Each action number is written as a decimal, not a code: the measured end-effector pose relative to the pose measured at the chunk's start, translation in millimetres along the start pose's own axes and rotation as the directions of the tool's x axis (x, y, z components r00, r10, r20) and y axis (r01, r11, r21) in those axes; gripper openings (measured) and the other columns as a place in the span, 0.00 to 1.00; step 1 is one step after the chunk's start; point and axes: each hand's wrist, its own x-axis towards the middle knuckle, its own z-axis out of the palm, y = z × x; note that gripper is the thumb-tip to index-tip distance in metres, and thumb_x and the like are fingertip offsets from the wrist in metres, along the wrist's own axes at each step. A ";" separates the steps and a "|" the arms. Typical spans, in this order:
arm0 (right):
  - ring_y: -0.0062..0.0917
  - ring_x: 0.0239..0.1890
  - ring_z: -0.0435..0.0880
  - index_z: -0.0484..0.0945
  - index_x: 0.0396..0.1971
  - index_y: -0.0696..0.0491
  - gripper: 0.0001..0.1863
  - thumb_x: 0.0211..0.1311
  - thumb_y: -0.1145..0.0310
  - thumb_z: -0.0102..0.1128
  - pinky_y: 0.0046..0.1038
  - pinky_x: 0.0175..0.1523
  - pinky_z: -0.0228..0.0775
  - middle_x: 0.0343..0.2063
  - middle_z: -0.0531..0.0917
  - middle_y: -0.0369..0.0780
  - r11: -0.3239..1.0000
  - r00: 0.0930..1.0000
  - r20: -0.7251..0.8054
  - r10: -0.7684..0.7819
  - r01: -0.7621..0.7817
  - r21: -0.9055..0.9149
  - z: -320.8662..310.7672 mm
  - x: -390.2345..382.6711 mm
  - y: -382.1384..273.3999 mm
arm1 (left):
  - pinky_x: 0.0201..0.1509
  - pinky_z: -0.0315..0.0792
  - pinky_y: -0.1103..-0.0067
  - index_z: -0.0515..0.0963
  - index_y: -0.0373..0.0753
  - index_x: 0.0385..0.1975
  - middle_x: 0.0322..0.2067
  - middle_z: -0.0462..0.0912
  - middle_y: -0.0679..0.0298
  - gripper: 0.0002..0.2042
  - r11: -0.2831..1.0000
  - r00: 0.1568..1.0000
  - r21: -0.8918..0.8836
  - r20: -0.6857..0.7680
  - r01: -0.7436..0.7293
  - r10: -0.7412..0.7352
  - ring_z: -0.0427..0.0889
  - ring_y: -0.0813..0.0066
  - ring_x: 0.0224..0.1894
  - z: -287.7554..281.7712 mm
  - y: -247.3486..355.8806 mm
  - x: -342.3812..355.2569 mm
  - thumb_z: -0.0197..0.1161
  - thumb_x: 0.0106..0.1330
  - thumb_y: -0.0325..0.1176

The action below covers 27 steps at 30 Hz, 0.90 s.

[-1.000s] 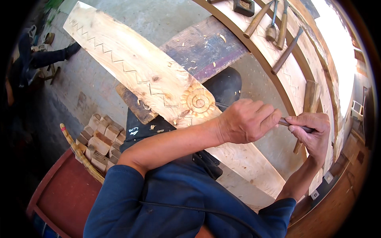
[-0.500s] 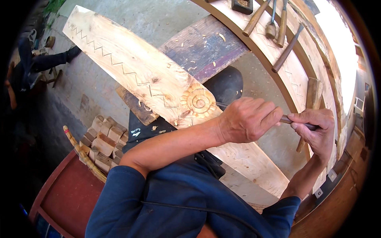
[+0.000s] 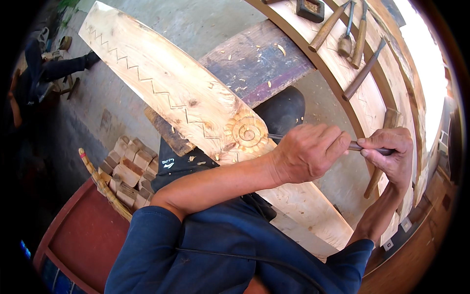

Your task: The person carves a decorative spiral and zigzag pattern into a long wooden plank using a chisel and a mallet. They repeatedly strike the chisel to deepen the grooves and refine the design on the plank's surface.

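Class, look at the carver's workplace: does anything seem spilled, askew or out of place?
Only small things. Pale wood chips lie scattered over the dark plank. Nothing looks damaged: the left hand and right hand hold a chisel at the carved rosette.

Markings in view: one small label only

A white printed label (image 3: 168,163) sits on dark cloth, just beside the pale carved plank (image 3: 161,83).

Chisel (image 3: 313,141) mid-shaft buried under left hand (image 3: 306,154), butt end inside right hand (image 3: 391,154). Plank (image 3: 161,83) lower stretch behind forearm n blue sleeve (image 3: 220,250). Person (image 3: 44,68) far left too dark/blurry, cropped by rim.
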 end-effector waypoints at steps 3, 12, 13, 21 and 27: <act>0.19 0.18 0.82 0.94 0.36 0.60 0.10 0.52 0.76 0.80 0.23 0.23 0.63 0.19 0.86 0.40 1.000 1.000 0.015 -0.008 0.008 0.008 0.3 6.4 0.4 | 0.25 0.70 0.73 0.81 0.38 0.46 0.27 0.71 0.65 0.14 1.000 1.000 -0.007 -0.012 0.027 -0.027 0.78 0.70 0.24 0.7 -0.6 0.2 0.73 0.65 0.36; 0.17 0.18 0.81 0.94 0.35 0.60 0.09 0.52 0.76 0.80 0.22 0.24 0.61 0.19 0.87 0.39 1.000 0.999 0.046 0.014 -0.015 0.022 0.0 15.0 10.0 | 0.26 0.72 0.72 0.80 0.38 0.45 0.28 0.74 0.63 0.13 0.997 0.997 -0.004 -0.031 0.074 -0.074 0.80 0.67 0.25 -0.7 0.1 1.9 0.73 0.66 0.35; 0.17 0.18 0.81 0.94 0.35 0.60 0.09 0.52 0.76 0.80 0.21 0.24 0.61 0.19 0.87 0.39 0.999 0.998 0.050 0.024 -0.026 0.032 0.1 16.4 9.9 | 0.26 0.72 0.71 0.80 0.38 0.44 0.28 0.74 0.63 0.13 0.997 0.996 -0.004 -0.033 0.078 -0.078 0.81 0.67 0.25 -0.3 0.2 2.4 0.72 0.66 0.35; 0.15 0.19 0.82 0.94 0.33 0.59 0.08 0.51 0.76 0.81 0.20 0.24 0.63 0.19 0.88 0.39 0.975 0.987 0.052 0.151 -0.157 0.159 5.1 20.1 18.0 | 0.25 0.71 0.70 0.80 0.39 0.42 0.26 0.73 0.63 0.10 0.994 0.994 0.027 -0.040 0.106 -0.105 0.81 0.66 0.24 1.6 1.1 2.1 0.72 0.66 0.33; 0.20 0.19 0.85 0.95 0.37 0.58 0.12 0.55 0.69 0.84 0.21 0.25 0.69 0.20 0.88 0.40 0.994 0.995 0.026 -0.101 0.099 0.054 9.9 -15.9 -11.7 | 0.22 0.63 0.76 0.85 0.36 0.49 0.25 0.71 0.69 0.13 0.971 0.987 0.191 -0.034 -0.146 0.155 0.74 0.75 0.22 -19.8 15.2 -12.4 0.70 0.68 0.34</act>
